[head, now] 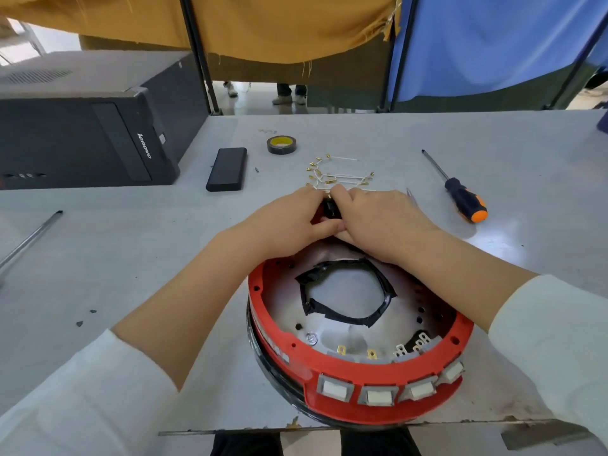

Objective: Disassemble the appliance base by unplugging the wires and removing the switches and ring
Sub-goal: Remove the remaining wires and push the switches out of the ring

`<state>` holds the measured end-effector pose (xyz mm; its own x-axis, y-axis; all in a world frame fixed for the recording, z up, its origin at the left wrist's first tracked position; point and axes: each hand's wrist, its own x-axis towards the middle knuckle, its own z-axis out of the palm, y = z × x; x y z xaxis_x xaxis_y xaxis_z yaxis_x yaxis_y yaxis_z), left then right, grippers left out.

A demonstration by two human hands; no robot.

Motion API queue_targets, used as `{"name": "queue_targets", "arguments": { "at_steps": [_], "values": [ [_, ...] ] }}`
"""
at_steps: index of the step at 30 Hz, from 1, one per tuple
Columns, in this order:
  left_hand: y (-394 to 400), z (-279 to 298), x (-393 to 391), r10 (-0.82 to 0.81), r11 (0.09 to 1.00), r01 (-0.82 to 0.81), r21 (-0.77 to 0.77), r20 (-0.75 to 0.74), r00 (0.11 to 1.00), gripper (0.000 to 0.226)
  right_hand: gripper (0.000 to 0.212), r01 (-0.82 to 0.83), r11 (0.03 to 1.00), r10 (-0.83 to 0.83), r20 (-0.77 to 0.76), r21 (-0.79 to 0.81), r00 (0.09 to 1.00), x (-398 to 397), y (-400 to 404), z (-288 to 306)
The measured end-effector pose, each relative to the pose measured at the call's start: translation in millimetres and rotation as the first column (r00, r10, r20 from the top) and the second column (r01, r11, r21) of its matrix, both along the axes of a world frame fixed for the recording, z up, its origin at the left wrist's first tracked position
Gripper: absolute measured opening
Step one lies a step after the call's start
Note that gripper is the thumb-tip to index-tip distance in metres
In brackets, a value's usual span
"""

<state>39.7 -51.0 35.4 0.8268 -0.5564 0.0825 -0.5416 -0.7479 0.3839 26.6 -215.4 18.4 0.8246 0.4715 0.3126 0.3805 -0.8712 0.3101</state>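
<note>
Gripping small black part at 12 o'clock rim of round red plastic appliance base, left hand and right hand curl fingers around it; loose white wires lie beyond; four white rocker switches at 6 o'clock.

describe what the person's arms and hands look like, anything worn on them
Both arms wear loose white long sleeves pushed up toward the elbows, leaving the forearms bare: left sleeve, right sleeve. The left hand and right hand are bare: no gloves. No rings, watch or wristband show from this view.
</note>
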Motion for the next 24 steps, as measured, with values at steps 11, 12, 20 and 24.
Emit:
{"name": "queue_targets", "arguments": {
  "at_steps": [11,12,20,24],
  "values": [
    [0.1,-0.7,-2.9,0.056,0.995,-0.052,-0.084,0.037,0.998,0.031,0.035,0.025,0.998,-0.02,-0.092,0.049,0.996,9.5,1.6,2.0],
    [-0.1,-0.9,-2.6,0.059,0.995,-0.056,-0.082,0.039,0.997,0.03,0.035,0.025,0.998,-0.02,-0.099,0.051,0.995,9.3,1.8,2.4],
    [-0.3,-0.3,-4.2,0.077,0.993,-0.073,-0.093,0.044,0.996,0.029,0.036,0.038,0.997,-0.029,-0.117,0.071,0.993,5.7,2.7,4.6],
    [-0.7,-0.1,-3.7,0.081,0.994,-0.078,-0.078,0.042,0.996,0.031,0.037,0.022,0.998,-0.015,-0.094,0.066,0.995,4.5,1.5,5.4]
  ]
}}
